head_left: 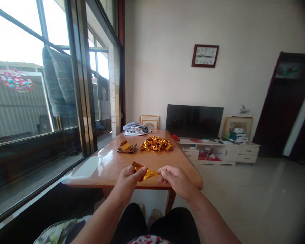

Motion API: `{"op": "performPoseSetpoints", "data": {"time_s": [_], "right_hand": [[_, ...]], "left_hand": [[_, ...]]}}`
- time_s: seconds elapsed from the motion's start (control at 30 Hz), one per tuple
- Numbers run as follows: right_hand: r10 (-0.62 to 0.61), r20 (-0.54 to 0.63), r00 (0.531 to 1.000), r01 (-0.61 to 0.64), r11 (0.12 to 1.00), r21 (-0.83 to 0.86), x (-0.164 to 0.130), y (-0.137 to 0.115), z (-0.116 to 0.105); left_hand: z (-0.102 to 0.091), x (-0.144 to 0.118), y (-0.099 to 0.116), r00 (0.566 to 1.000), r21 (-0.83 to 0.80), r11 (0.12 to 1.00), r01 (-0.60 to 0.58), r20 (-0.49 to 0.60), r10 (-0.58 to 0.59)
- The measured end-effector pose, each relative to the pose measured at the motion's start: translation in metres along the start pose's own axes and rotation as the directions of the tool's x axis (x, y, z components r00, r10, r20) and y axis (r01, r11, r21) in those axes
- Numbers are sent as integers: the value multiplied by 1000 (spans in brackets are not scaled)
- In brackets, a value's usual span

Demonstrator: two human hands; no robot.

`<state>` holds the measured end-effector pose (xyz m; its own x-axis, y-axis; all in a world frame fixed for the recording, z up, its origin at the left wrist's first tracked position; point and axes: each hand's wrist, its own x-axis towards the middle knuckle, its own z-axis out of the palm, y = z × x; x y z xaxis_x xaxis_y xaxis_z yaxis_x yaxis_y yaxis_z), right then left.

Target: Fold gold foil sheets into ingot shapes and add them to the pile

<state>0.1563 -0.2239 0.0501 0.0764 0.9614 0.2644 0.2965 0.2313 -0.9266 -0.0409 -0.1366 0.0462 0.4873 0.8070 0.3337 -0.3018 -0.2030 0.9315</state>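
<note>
Just above the table's near edge, my left hand (132, 175) is closed on a partly folded piece of gold foil paper (149, 174), thumb on top. My right hand (173, 177) pinches the narrow right end of the same piece between thumb and fingertips. Beyond my hands lies a heap of folded gold foil pieces (156, 143). Left of the heap sits a small stack of flat gold and brown paper sheets (126, 146).
The wooden table (106, 173) stretches away from me. Folded cloth (136, 128) lies at its far end. A television (194, 121) stands on a white cabinet (228, 152) beyond. Tall windows (82, 78) line the left side. A clock (205, 56) hangs on the wall.
</note>
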Motion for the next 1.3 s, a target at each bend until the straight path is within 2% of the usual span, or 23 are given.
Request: {"op": "performPoseSetpoints", "data": {"time_s": [0.07,0.17,0.3,0.4,0.53,0.67,0.93,1.13,1.3], "right_hand": [[-50,-66,997,47,998,-36,1,-3,-2],[-106,-37,994,104,993,-60,2,-10,2],[-31,35,999,34,996,-83,3,-9,12],[-26,50,998,28,998,-56,2,-2,15],[-32,58,998,33,999,-25,-1,2,13],[-33,84,996,31,999,16,-3,2,12],[-27,141,990,16,997,76,-1,1,14],[-91,80,993,90,996,14,2,0,24],[-127,100,987,124,992,30,-1,3,23]], "left_hand": [[3,-2,2,1000,-1,1000,4,17,-4],[9,-4,3,998,-25,1000,13,69,-11],[12,-6,-1,992,-9,999,35,121,-34],[9,-5,-3,986,-9,999,48,158,-46],[1,-4,2,995,-12,1000,20,96,-19],[-6,-4,7,999,58,998,-19,44,16],[3,-11,10,997,23,999,33,76,-35],[6,-13,7,993,54,998,42,104,-48],[6,-15,11,992,68,996,56,111,-64]]}}
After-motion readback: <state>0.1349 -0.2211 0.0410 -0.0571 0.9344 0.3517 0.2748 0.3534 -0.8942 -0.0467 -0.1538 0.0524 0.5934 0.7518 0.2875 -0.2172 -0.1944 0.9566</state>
